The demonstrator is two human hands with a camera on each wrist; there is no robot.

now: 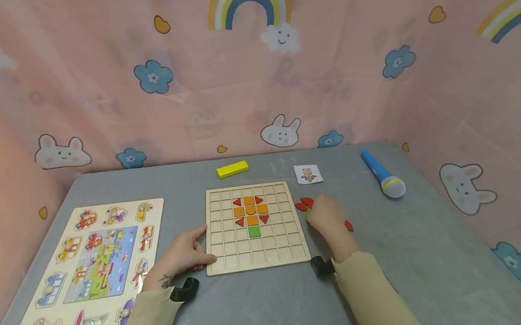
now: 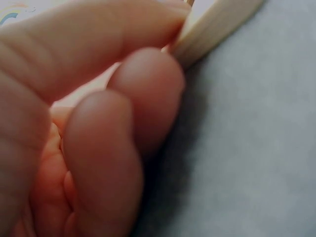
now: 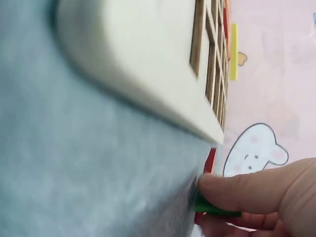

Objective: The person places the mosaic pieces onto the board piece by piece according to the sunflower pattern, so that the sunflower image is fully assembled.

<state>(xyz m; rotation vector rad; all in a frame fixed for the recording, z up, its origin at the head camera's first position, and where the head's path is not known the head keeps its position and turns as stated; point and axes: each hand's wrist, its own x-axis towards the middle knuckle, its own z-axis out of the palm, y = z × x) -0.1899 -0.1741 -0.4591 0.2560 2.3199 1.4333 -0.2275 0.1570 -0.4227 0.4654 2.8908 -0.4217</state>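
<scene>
Left hand [image 1: 181, 255]: thumb and a finger hold the wooden board [image 1: 277, 242] by its left edge, other fingers curled. Best to press softly so it won't slide.
Wooden board: flat, near the middle of the table [image 1: 256, 314]. Keep it straight.
Right hand [image 1: 328, 217]: reaches down just past the board's right edge, pinching a green piece [image 3: 206, 205]. Best to lift it clear of the red pieces [image 1: 307, 201] close by.
</scene>
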